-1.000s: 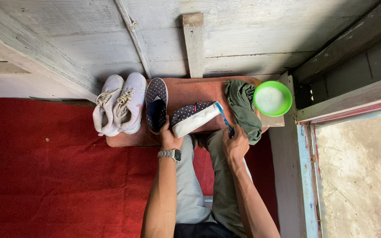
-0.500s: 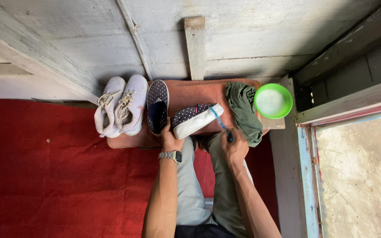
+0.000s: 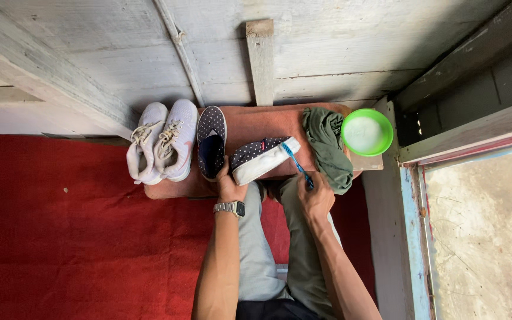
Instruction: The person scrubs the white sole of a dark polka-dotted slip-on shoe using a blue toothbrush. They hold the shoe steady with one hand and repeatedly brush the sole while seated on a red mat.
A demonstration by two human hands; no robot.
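My left hand [image 3: 227, 185], just left of the frame's centre with a metal wristwatch [image 3: 230, 208] below it, is closed around the heel end of a dark navy canvas slip-on shoe with white dots and a thick white sole [image 3: 263, 159]; I hold it tipped on its side so that the white sole faces me and the toe points toward the upper right, which puts the rubber edge where a brush can reach it; my right hand [image 3: 314, 198], right of centre, is closed around the handle of a blue plastic toothbrush [image 3: 297, 166], whose head lies against the toe end of that white sole; the shoe rests on a low reddish-brown wooden bench [image 3: 262, 123] in the middle of the frame, close enough that both forearms come to it from the bottom edge over my knees; its dotted mate [image 3: 211, 141] lies just to the left, opening up, touching my left fingers; a pair of pale grey laced trainers [image 3: 164, 141] sits at the bench's left end, out of the way; a crumpled olive-green cloth [image 3: 327, 146] and a bright green round plastic bowl with whitish liquid [image 3: 367, 132] lie at the right end, near my brush hand; a red carpet [image 3: 60, 237] fills the lower left; against half a second ago, the shoe, bowl and cloth lie as they did, and my brush hand has barely shifted, the bristles staying at the toe of the sole.
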